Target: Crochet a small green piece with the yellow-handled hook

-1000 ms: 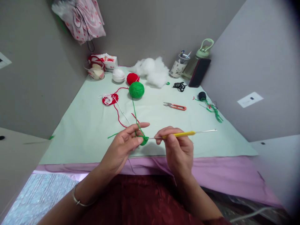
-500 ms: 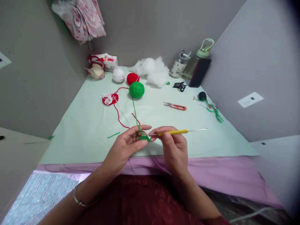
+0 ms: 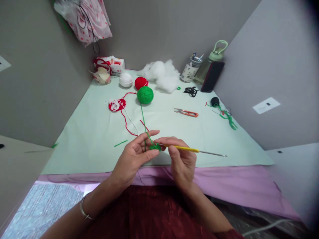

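A small green crochet piece (image 3: 155, 147) is pinched between the thumb and fingers of my left hand (image 3: 136, 154). Green yarn (image 3: 143, 116) runs over the raised left index finger and back to a green yarn ball (image 3: 145, 95). My right hand (image 3: 183, 161) grips a yellow-handled crochet hook (image 3: 185, 148) like a pen. One metal end of the hook reaches the green piece; its exact place in the stitches is partly hidden by my fingers. The other end points right and slightly down.
Behind my hands lie a red and white crocheted piece (image 3: 117, 105), a red yarn ball (image 3: 141, 83), a white ball (image 3: 126, 80), white stuffing (image 3: 164, 76) and orange thread snips (image 3: 186, 113). A black claw clip (image 3: 191, 91), phone (image 3: 212, 77) and bottle (image 3: 215, 55) stand further right.
My right hand has shifted slightly left, and the hook has tilted so its free right end is lower. The left hand holds nearly the same place.
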The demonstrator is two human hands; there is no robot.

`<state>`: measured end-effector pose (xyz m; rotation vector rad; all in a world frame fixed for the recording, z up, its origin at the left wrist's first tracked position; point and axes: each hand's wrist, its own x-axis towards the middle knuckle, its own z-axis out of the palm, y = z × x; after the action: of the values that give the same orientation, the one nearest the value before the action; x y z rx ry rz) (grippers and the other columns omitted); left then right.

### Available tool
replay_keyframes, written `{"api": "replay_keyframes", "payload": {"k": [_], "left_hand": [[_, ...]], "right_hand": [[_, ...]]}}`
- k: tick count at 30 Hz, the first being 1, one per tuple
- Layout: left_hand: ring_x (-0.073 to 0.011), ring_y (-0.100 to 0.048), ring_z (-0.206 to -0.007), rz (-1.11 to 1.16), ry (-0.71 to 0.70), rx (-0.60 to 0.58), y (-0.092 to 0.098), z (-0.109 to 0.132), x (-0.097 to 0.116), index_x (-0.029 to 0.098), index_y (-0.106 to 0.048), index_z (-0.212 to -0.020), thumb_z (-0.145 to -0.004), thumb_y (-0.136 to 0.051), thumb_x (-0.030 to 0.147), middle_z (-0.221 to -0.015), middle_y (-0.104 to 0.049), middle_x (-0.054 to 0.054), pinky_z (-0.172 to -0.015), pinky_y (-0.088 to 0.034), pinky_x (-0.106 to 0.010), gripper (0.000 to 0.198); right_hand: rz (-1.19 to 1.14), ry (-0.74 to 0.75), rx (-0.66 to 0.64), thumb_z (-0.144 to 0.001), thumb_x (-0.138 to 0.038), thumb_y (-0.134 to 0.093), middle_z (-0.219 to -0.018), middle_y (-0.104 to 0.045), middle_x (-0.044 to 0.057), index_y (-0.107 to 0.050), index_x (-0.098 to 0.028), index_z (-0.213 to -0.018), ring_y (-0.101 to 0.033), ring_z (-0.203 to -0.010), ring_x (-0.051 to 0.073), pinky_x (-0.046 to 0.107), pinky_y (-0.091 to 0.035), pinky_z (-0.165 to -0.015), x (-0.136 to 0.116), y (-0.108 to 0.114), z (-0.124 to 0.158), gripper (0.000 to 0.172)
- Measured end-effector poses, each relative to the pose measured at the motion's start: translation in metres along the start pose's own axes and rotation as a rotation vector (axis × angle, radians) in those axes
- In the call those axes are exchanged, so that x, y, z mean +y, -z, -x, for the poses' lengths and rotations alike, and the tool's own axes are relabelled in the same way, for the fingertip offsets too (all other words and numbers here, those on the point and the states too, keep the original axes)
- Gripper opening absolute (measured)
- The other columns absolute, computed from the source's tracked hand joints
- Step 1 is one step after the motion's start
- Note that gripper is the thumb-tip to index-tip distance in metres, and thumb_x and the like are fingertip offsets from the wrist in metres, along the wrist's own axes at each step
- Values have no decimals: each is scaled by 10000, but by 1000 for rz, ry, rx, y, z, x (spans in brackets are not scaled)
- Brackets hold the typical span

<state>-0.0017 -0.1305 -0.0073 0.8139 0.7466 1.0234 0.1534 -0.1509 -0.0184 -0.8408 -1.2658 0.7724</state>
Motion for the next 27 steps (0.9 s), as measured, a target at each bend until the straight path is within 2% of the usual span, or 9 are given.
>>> {"api": "replay_keyframes", "payload": {"k": [5, 10, 15, 20, 23, 27], "left_hand": [[-172, -682, -928, 29, 27, 50, -1, -1, 2, 277, -693, -1425, -762, -930, 201, -935, -677, 6, -881, -514, -290, 708], [-133, -642, -852, 11, 15, 55, -1, -2, 2, 268, -676, -1442, -754, -937, 191, -933, -668, 6, -775, -497, -235, 739], [-111, -620, -832, -32, -21, 54, 0, -1, 1, 292, -682, -1437, -784, -928, 193, -892, -632, 32, -748, -484, -206, 705], [-98, -596, -807, -80, -48, 62, 0, -1, 3, 302, -697, -1417, -786, -931, 202, -872, -616, 46, -745, -481, -204, 680], [-96, -588, -794, -83, -46, 63, -1, -1, 4, 306, -709, -1399, -780, -931, 205, -863, -607, 49, -741, -479, -211, 665], [-96, -572, -764, -96, -39, 70, -1, 0, 6, 292, -719, -1382, -776, -923, 200, -859, -594, 48, -706, -474, -219, 646]], "right_hand": [[-222, -166, 65, -1057, -335, -656, -981, -838, 12, -819, -287, -1043, -736, -823, 138, 278, -580, -761, 7, -1, -1, 170], [-365, -244, 97, -1013, -385, -722, -911, -830, 3, -824, -271, -986, -727, -769, 117, 245, -572, -732, 9, -2, -5, 156], [-277, -205, 98, -1041, -371, -679, -943, -833, 11, -818, -276, -1005, -725, -762, 134, 284, -581, -744, 6, -2, -3, 172], [-23, -29, 119, -1071, -281, -624, -1015, -829, 18, -813, -295, -1064, -705, -801, 152, 320, -574, -752, 1, -3, 4, 190], [-51, -4, 108, -1074, -284, -618, -1033, -835, 13, -808, -307, -1075, -700, -793, 154, 331, -573, -764, 1, -3, 5, 191], [-188, -109, 64, -1076, -327, -622, -1043, -843, 7, -804, -307, -1067, -713, -782, 140, 318, -576, -782, 4, 0, 1, 184]]}}
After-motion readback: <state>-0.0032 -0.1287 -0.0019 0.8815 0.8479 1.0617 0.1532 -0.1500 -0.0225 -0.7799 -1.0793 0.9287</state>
